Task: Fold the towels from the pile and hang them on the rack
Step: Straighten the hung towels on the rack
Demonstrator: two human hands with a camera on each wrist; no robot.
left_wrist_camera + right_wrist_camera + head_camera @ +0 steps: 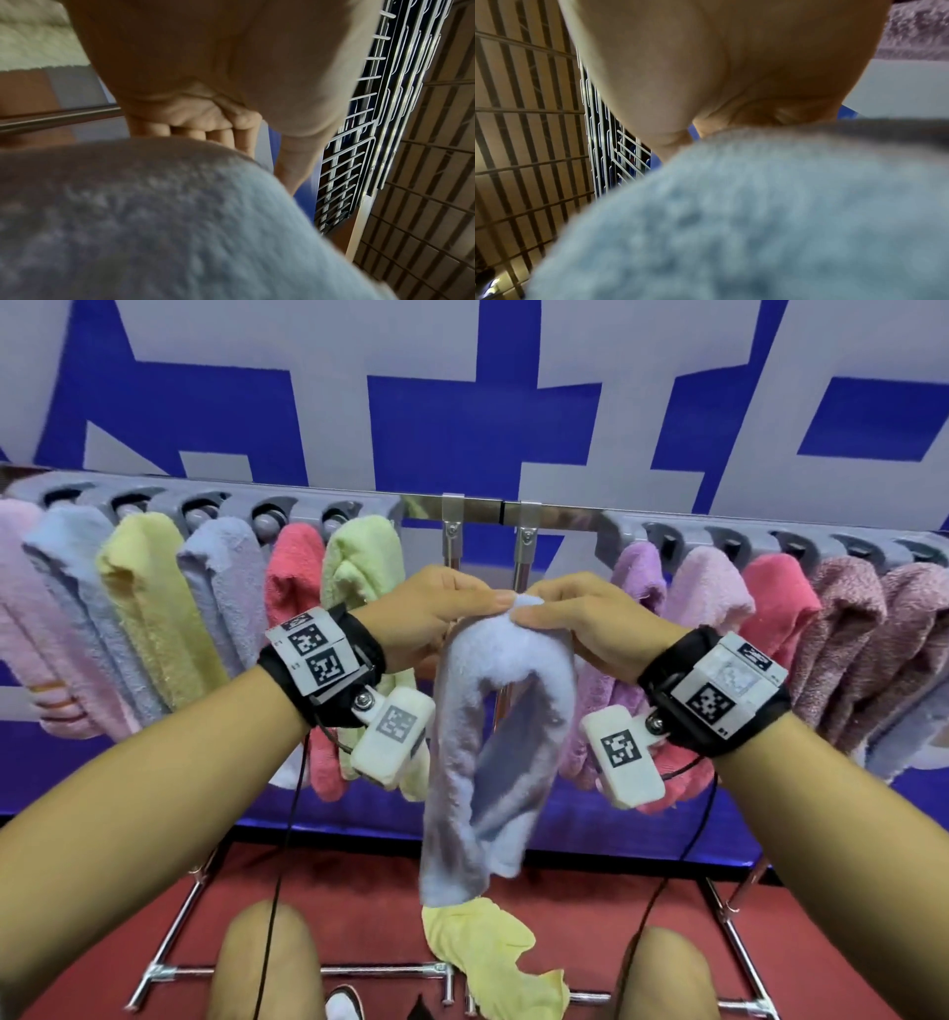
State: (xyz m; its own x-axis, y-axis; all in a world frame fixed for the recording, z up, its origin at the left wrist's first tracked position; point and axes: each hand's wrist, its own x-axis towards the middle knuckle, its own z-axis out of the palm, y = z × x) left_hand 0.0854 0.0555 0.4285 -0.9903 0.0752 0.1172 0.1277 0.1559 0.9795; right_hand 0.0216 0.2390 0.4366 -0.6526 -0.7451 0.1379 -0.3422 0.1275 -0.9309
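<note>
A pale blue towel (493, 711) hangs folded lengthwise in front of the rack's middle gap. My left hand (436, 613) and right hand (580, 618) pinch its top fold side by side, thumbs nearly touching. The same blue towel (154, 223) fills the lower part of the left wrist view under the curled fingers (205, 130), and the blue towel (757, 213) blocks most of the right wrist view too. The rack rail (482, 508) runs across just above my hands. A yellow towel (488, 952) lies on the floor below.
Folded towels hang on both sides: a green one (359, 557) just left of my hands, a lilac one (642, 572) just right. Two metal posts (524, 546) stand in the gap between them. The rack's foot bars (169, 942) cross the red floor near my knees (267, 963).
</note>
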